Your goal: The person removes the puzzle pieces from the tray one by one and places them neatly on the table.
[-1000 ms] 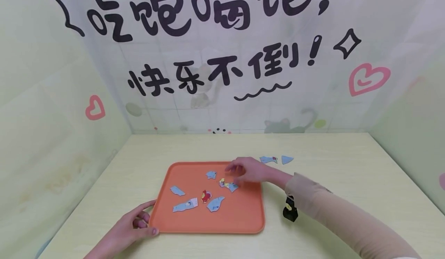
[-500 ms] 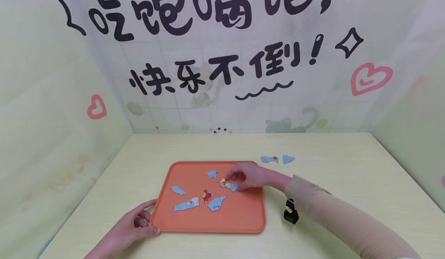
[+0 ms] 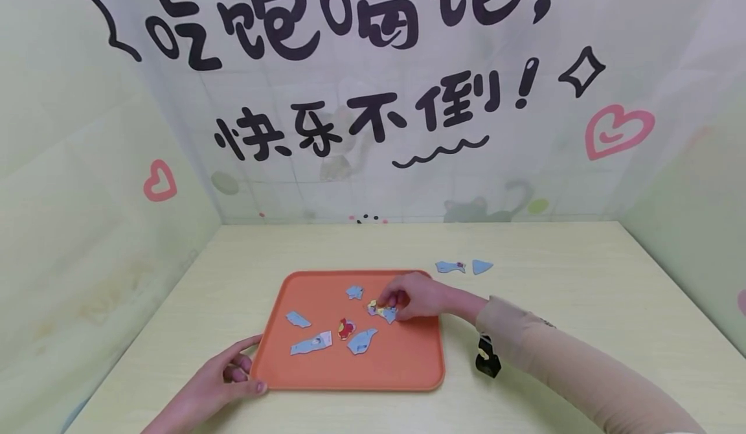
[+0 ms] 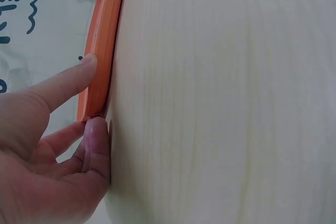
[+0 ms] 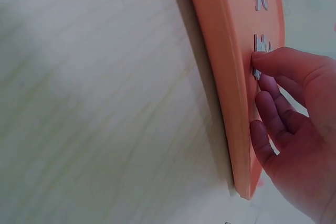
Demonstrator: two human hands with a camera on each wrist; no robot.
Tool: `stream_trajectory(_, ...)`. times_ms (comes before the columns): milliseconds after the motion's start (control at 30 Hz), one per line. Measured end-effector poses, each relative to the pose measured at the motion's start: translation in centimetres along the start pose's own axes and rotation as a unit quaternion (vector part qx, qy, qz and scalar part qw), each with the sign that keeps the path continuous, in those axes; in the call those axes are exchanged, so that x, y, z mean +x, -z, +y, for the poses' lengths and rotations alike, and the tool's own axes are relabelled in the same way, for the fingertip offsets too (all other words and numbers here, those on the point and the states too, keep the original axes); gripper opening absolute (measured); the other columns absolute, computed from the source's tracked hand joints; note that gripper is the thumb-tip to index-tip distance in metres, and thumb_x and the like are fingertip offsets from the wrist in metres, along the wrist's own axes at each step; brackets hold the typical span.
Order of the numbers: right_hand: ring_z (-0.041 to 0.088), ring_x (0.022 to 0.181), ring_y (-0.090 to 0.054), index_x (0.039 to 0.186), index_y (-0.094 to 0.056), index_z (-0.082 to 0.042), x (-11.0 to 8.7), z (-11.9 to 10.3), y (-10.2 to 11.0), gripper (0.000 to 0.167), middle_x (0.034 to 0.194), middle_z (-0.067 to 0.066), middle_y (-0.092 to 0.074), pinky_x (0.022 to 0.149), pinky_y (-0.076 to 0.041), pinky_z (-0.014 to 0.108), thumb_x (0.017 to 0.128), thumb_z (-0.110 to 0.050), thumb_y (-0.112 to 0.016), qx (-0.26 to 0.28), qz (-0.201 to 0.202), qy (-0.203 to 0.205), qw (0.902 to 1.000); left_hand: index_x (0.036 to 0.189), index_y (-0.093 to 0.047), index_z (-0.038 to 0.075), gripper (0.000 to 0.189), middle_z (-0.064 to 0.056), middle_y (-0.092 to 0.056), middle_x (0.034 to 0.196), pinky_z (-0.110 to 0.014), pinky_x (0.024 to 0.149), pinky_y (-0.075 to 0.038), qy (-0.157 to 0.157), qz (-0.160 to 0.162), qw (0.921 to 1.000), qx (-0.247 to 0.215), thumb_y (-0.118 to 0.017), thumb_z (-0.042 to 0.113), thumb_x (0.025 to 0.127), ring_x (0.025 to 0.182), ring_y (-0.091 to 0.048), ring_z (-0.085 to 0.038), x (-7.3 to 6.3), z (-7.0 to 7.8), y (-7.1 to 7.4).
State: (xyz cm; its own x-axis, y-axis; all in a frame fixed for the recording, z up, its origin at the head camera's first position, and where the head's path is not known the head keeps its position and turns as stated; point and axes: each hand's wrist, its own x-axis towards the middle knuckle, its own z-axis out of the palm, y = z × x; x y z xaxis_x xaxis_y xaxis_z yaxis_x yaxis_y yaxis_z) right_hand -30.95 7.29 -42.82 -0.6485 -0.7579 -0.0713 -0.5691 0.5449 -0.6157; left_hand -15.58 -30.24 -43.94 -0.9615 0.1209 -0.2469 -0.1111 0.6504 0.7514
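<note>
On the table lies an orange tray [image 3: 396, 366] with several flat, irregular jigsaw puzzle pieces on it. My left hand [image 3: 212, 382] grips its near left corner, the thumb [image 4: 86, 69] on the rim and the fingers against the side. Over the tray's right half, my right hand [image 3: 421, 295] pinches a blue and yellow puzzle piece [image 3: 389, 316] between thumb and forefinger. That piece stays down on the tray, beside a small yellowish piece [image 3: 372, 305], and the fingers partly cover it. Left of the hand lie a red piece [image 3: 346, 329] and blue pieces [image 3: 362, 341].
Behind the tray's far right corner, two blue pieces [image 3: 451, 267] lie on the table [image 3: 553, 278]. A black object [image 3: 487, 358] is at the right wrist, below the sleeve. Printed fabric walls [image 3: 373, 194] enclose the table at the back and sides.
My right hand has come down from just above the tray, and its thumb and forefinger have closed on the blue and yellow puzzle piece. The left hand and tray have stayed put.
</note>
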Motion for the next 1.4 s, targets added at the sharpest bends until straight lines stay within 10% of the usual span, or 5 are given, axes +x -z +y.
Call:
stream_trajectory(733, 0.01, 0.09, -0.056, 0.108, -0.069, -0.017, -0.7, 0.3, 0.7, 0.025, 0.1, -0.007, -0.065, 0.08, -0.049, 0.021, 0.085, -0.014, -0.076, -0.016, 0.004, 0.012, 0.9998, 0.15, -0.036, 0.001, 0.086, -0.006, -0.056, 0.099, -0.02, 0.069, -0.04, 0.0, 0.003, 0.9998, 0.019, -0.08, 0.028, 0.082, 0.079, -0.048, -0.006, 0.0, -0.1, -0.1)
stream_trajectory(1400, 0.023, 0.093, -0.059, 0.107, -0.07, -0.014, -4.3, 2.5, 6.7, 0.026, 0.103, 0.001, -0.068, 0.081, -0.05, 0.041, 0.082, -0.008, -0.073, -0.017, 0.127, 0.04, 0.991, 0.151, -0.035, 0.001, 0.084, -0.007, -0.057, 0.1, -0.02, 0.068, -0.039, -0.008, -0.002, 0.9999, 0.012, -0.078, 0.028, 0.084, 0.077, -0.048, -0.005, -0.1, -0.1, 0.0)
